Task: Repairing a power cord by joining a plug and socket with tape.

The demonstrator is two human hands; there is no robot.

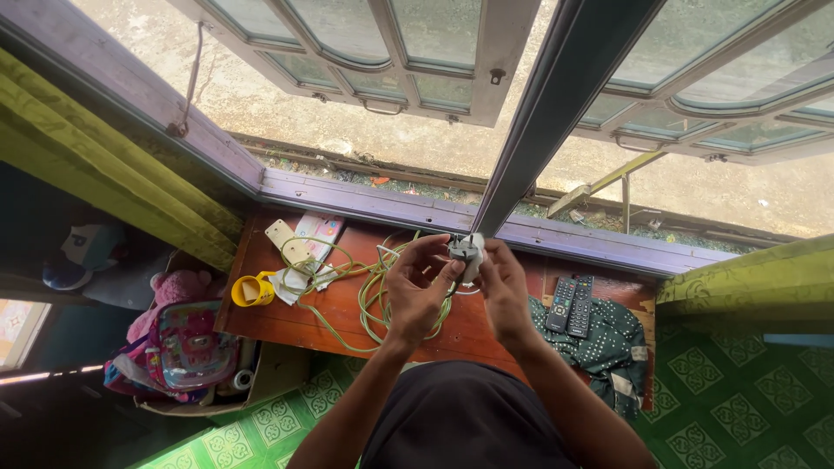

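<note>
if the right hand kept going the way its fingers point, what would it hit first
The right hand points up-left, its fingers already on the small plug-like part held with the left hand. Beyond that lies the purple window sill, though depth is unclear.

I note a wooden table [287, 321] under the open window [417, 52]. On it, at left, a yellow cup [248, 289] lies beside papers [317, 233] and a pale flat strip [288, 241]. At right, two black remote controls [571, 304] sit side by side, touching a dark green dotted cloth [608, 343]. Left of the table I see a pink backpack [187, 352] in a box, a pink plush toy [174, 287] above it. Green curtains [104, 165] flank both sides; the floor [738, 399] is green patterned tile
</note>
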